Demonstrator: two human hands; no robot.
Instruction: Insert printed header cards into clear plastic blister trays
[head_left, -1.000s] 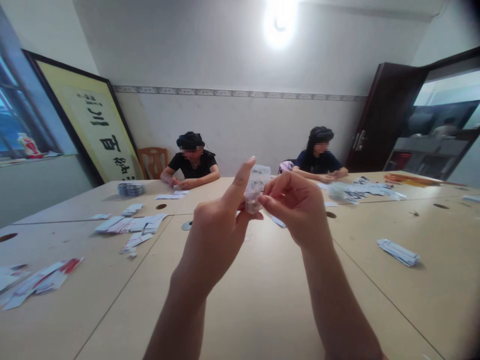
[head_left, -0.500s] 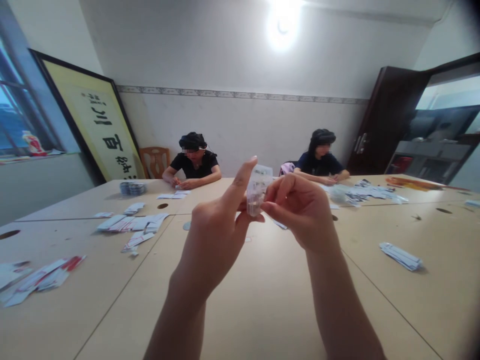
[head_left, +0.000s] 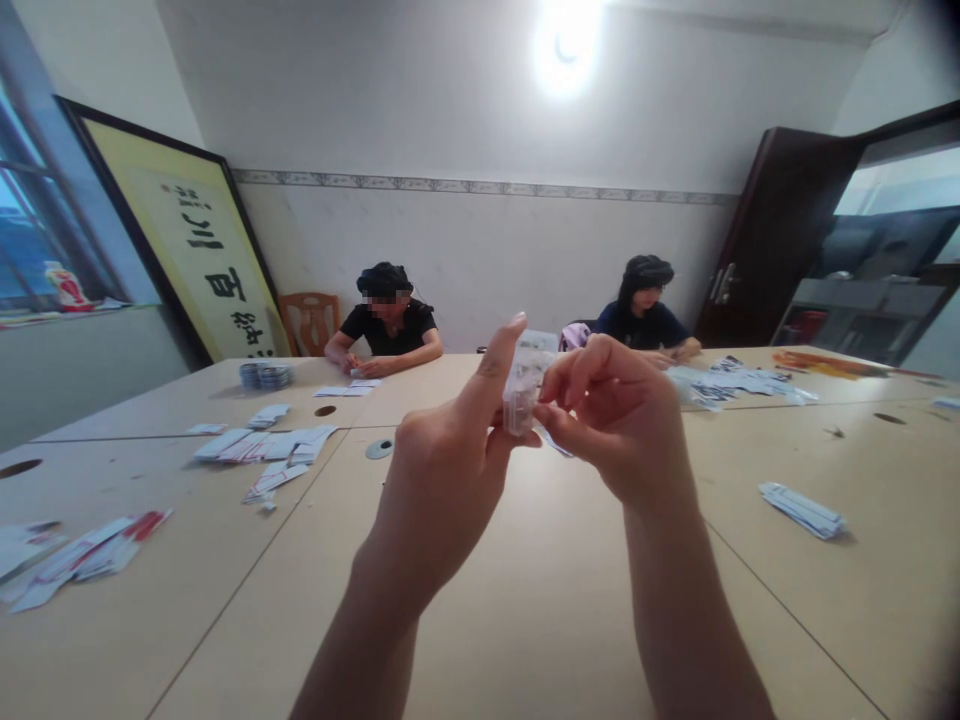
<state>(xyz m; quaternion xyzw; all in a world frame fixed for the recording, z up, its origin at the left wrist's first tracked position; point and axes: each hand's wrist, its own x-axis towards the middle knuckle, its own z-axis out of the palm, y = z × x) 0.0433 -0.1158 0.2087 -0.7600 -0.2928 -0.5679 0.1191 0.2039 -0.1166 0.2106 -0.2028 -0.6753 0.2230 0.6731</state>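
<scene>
Up in front of me is a small clear plastic case (head_left: 519, 408), held upright above the table. Its inside looks divided, but the contents are too blurred to name. My left hand (head_left: 454, 455) is closed around the case from the left, thumb raised along its side and fingers behind it. On the other side, my right hand (head_left: 611, 415) is closed in a pinch, thumb and forefinger at the case's lower right edge. Anything small between those fingertips is hidden.
Paper strips (head_left: 262, 445) lie in piles on the left of the pale table (head_left: 517, 600). A folded bundle (head_left: 802, 510) sits at right, and a plastic bag with papers (head_left: 731, 385) behind it. Two co-workers, one at left (head_left: 386, 320) and one at right (head_left: 645, 305), sit across the table.
Both hands and the case have shifted slightly to the right. The grip on the case looks much the same, and a round grey cover on the table shows more fully.
</scene>
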